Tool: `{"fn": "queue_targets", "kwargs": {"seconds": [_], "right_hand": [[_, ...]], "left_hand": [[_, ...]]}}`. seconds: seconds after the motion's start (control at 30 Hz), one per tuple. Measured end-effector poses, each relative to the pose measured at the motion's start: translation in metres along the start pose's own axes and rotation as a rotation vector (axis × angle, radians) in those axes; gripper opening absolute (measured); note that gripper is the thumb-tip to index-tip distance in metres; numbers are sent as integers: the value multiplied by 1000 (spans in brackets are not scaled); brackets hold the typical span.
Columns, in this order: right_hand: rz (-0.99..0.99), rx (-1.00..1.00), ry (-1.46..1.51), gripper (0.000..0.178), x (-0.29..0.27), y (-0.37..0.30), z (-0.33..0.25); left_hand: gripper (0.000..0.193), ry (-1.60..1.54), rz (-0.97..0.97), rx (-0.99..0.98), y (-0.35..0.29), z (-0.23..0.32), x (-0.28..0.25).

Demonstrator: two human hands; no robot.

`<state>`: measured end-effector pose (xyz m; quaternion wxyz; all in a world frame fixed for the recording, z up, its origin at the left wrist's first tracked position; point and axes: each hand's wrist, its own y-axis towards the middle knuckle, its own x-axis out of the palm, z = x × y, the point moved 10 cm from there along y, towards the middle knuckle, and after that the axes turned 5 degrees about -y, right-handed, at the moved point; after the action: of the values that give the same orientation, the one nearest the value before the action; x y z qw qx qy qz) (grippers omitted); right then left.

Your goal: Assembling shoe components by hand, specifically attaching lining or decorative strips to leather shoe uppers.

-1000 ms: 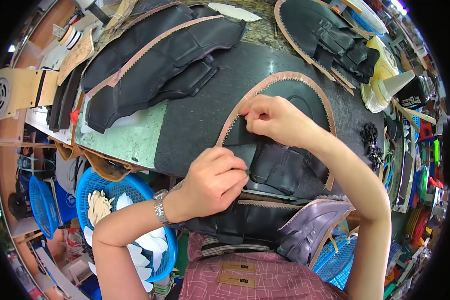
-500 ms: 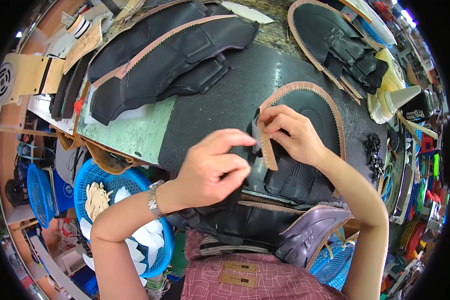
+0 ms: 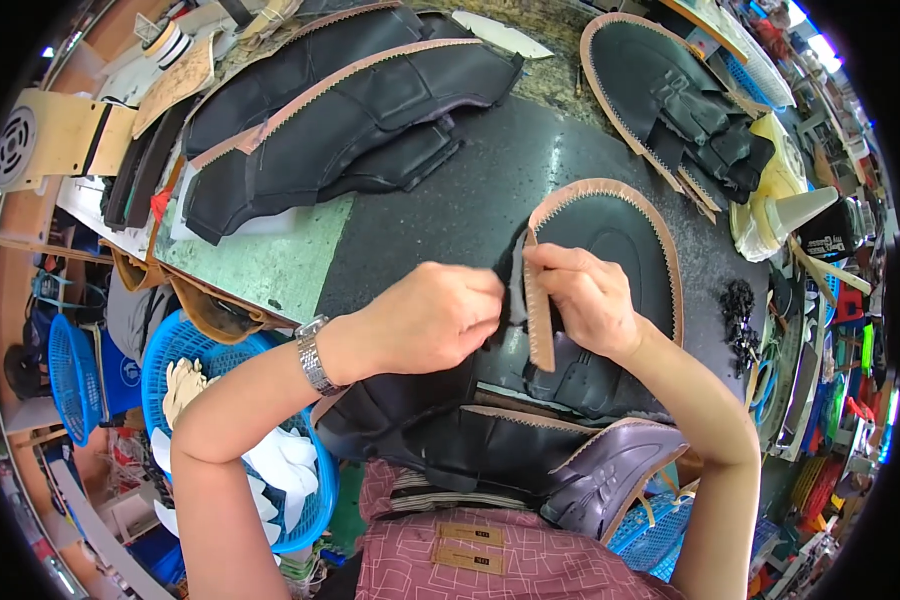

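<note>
On a dark speckled worktop (image 3: 490, 190) with a pale green mat (image 3: 270, 265) at its 9 o'clock side, in a crowded workshop, black leather cut pieces lie about. At 8 o'clock, below the bench edge, two blue plastic baskets show: a small one (image 3: 65, 375) and a larger one (image 3: 195, 345) holding white and cream cut shapes. At 11 o'clock a stack of long black panels edged in tan zigzag trim (image 3: 340, 110) overlaps the mat; I count at least three layers. In the middle, the left hand (image 3: 425, 320), a metal wristwatch (image 3: 313, 355) on its wrist, has its fingers pinched together on a black flap of the centre piece. Just beside it, the right hand (image 3: 585, 300) clamps thumb and fingers on a tan serrated trim strip (image 3: 538, 315), lifted upright off the black oval leather panel (image 3: 610, 230) that lies under both hands. At 1 o'clock lies a second oval panel (image 3: 640, 70), and at 3 o'clock one white cone (image 3: 800, 210).
</note>
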<state>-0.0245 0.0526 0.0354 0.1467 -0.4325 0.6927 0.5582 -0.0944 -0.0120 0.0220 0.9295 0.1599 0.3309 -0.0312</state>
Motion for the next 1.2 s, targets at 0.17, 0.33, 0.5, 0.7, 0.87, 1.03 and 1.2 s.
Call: {"fn": "queue_targets", "kwargs": {"seconds": [0.17, 0.33, 0.5, 0.7, 0.87, 1.03, 1.2], "right_hand": [[-52, 10, -54, 23, 5, 3, 0], [-59, -23, -20, 23, 7, 1, -3], [-1, 56, 83, 26, -2, 0, 3], [-24, 142, 208, 28, -34, -2, 8], [-210, -467, -324, 16, -46, -22, -44], [-574, -530, -535, 10, -20, -57, -39], [-601, -345, -225, 14, -19, -25, -33]], "left_hand": [[6, 116, 163, 144, 1, 30, -20], [4, -197, 101, 14, 4, 3, -6], [5, -211, 125, -52, 2, -13, -6], [3, -103, 118, -43, 2, -11, 0], [5, -67, 90, -126, 2, -14, -1], [11, 180, 136, 214, 4, 49, 0], [8, 45, -80, 262, 9, 51, 53]]}}
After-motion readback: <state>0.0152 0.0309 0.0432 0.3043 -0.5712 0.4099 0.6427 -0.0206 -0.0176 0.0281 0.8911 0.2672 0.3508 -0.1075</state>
